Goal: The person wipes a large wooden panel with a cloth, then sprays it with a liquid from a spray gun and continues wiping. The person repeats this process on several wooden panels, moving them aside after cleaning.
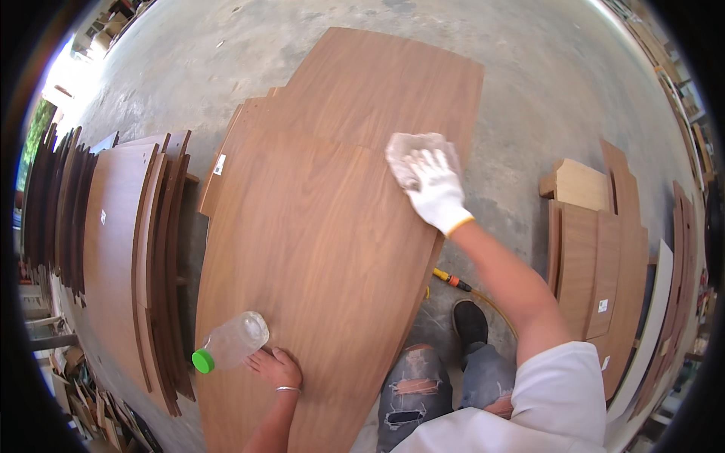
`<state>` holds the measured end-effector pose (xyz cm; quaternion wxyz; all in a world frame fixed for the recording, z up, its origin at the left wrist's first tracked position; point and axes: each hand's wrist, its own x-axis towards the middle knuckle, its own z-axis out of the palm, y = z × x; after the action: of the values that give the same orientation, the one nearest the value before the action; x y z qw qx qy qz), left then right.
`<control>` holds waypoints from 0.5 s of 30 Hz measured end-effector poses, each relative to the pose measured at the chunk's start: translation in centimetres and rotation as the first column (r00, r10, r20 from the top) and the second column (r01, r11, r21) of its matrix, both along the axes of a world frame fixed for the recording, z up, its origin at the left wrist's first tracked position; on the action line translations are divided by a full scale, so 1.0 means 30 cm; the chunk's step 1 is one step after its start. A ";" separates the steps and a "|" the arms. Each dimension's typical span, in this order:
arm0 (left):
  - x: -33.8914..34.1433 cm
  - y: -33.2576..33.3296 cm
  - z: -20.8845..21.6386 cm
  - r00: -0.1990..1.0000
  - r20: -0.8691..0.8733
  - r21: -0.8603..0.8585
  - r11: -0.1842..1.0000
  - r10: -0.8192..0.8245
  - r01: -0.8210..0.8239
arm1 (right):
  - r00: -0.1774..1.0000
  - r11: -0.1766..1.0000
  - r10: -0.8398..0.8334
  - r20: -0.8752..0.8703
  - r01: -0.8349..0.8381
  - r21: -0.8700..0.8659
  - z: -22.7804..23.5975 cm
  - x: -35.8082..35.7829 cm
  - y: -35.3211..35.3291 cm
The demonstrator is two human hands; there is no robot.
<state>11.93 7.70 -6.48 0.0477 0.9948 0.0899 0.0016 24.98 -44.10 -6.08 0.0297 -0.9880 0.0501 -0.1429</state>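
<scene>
My right hand (436, 187), in a white knit glove with a yellow cuff, lies spread over a crumpled greyish-pink cloth (423, 147). It presses the cloth flat on the right edge of a brown wood-grain panel (317, 226). Bare and wearing a thin bracelet, my left hand (276, 368) rests on the same panel near its lower end. Its fingertips are beside a clear plastic bottle (236, 340) with a green cap (203, 361). The bottle lies on its side. Whether the fingers touch it I cannot tell.
More boards (121, 219) stand stacked at the left, and others (596, 257) at the right. A yellow hose with an orange-black coupling (453, 280) runs across the concrete floor (226, 68) by my shoe (470, 322). Wood scraps (98, 408) lie at lower left.
</scene>
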 end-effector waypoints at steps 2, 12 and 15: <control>0.013 -0.030 -0.016 0.999 -0.034 -0.003 1.000 -0.014 0.014 | 0.999 0.998 -0.035 0.007 0.034 0.043 0.031 -0.098 -0.097; -0.003 0.034 -0.055 0.996 0.029 0.134 0.988 -0.080 0.075 | 0.995 0.980 0.054 0.079 -0.068 0.189 0.067 -0.218 -0.009; -0.005 -0.006 -0.038 0.998 -0.047 0.084 0.995 -0.045 0.049 | 0.997 0.994 -0.012 0.082 0.003 0.109 0.061 -0.112 -0.068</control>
<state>11.78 7.53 -7.63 0.0032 0.9976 0.0673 -0.0179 21.64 -46.13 -4.24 0.0847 -0.9780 0.0602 -0.1807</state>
